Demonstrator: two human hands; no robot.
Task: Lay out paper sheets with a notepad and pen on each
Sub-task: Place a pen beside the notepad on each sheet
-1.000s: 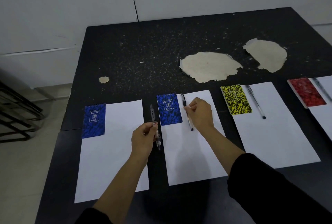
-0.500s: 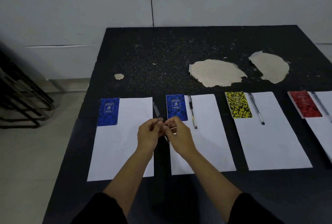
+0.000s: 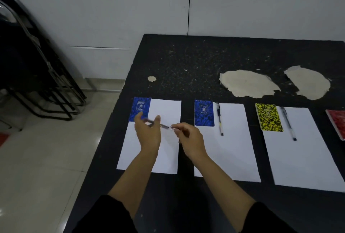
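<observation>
Over the leftmost paper sheet, just right of its blue notepad, both hands share a pen (blurred); right hand pinches one end; left hand, fingers loosely spread, touches the other end; grip there unclear.
</observation>
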